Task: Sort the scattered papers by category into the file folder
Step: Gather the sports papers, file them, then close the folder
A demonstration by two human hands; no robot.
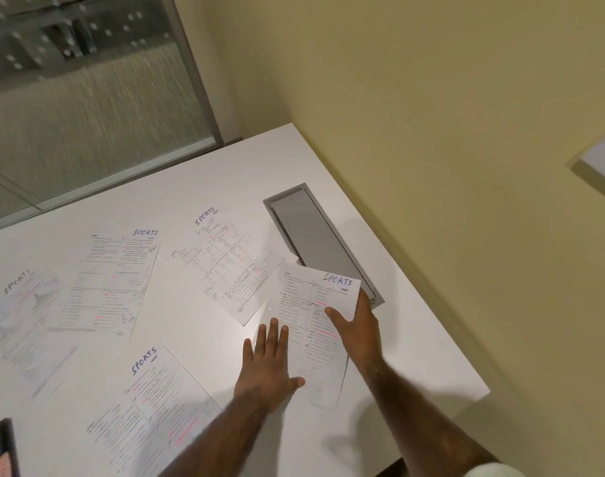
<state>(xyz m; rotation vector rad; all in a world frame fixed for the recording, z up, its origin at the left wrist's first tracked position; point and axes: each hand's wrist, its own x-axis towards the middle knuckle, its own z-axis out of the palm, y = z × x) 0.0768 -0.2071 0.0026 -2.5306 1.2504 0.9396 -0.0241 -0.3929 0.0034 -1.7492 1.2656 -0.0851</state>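
Several printed sheets headed "SPORTS" lie scattered on the white table point(225, 173). The rightmost sheet point(304, 304) is under both hands. My left hand point(268, 366) lies flat with straight fingers on its left edge. My right hand point(357, 325) holds its right edge, thumb on top and fingers hidden beneath the paper. Another sheet with diagrams point(225, 263) lies just behind, partly under the held one. More sheets lie at the centre left point(104, 284), far left point(22, 325) and front point(156, 401). A dark folder point(1, 449) shows at the bottom left corner.
A grey cable hatch point(314, 235) is set into the table behind the held sheet. A yellow wall runs along the table's right edge. A glass partition stands behind the table's far edge. The table's front right corner lies near my right forearm.
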